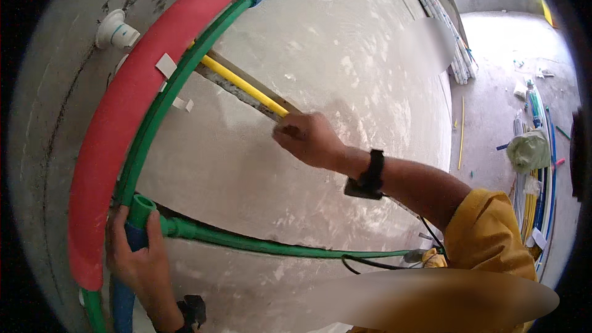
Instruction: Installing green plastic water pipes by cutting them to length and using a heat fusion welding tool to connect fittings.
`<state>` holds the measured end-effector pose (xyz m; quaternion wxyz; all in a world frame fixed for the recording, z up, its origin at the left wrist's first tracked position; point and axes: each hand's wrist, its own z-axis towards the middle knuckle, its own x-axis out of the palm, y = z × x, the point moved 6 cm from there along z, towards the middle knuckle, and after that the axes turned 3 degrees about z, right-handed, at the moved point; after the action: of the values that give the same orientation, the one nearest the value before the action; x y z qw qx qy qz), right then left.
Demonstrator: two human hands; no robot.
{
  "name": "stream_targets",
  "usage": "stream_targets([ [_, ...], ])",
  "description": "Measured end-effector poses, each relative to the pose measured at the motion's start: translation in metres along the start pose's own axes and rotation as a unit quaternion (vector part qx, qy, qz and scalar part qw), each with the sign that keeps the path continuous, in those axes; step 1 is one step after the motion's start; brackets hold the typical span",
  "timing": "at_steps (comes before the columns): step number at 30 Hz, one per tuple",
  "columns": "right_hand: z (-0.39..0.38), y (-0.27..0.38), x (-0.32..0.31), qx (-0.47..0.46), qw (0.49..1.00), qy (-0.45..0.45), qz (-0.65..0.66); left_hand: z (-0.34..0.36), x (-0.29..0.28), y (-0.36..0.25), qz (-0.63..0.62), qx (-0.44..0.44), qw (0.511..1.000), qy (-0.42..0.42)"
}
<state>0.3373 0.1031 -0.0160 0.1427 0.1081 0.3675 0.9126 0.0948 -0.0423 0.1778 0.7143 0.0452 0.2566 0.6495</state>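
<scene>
At the lower left, my left hand [142,265] is closed round a short green pipe fitting [143,208] with an open round end, its thumb and fingers on either side. A blue sleeve [135,238] shows just below the fitting, between the fingers. Beside it a long green pipe [268,247] runs off to the right. My right hand [311,140] is curled into a fist by the lower end of a yellow conduit [246,89], which lies in a wall groove. Whatever the right fingers hold, if anything, is hidden.
A thick red sleeve [102,191] and another green pipe [166,105] curve up the left side. A white pipe stub [117,31] juts from the wall. Bundled pipes [438,21] lean at the far right. More pipes [546,191] and a pale green bag [528,152] lie on the floor.
</scene>
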Motion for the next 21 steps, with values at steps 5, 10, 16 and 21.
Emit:
stream_targets([
  [5,-0.163,-0.085,0.002,0.126,0.989,0.072,0.021,-0.002,-0.013,-0.017,0.045,0.073,0.996,-0.001],
  [10,-0.403,-0.164,-0.011,0.215,0.955,0.173,-0.111,-0.074,-0.047,-0.032,0.022,0.205,0.978,0.026],
  [16,-0.750,-0.218,-0.149,0.521,0.579,0.520,-0.352,-0.093,-0.067,-0.056,-0.667,0.077,0.732,0.117],
  [21,-0.894,-0.184,-0.274,0.518,0.419,0.612,-0.425,-0.142,-0.092,-0.034,-0.766,-0.017,0.636,0.093],
])
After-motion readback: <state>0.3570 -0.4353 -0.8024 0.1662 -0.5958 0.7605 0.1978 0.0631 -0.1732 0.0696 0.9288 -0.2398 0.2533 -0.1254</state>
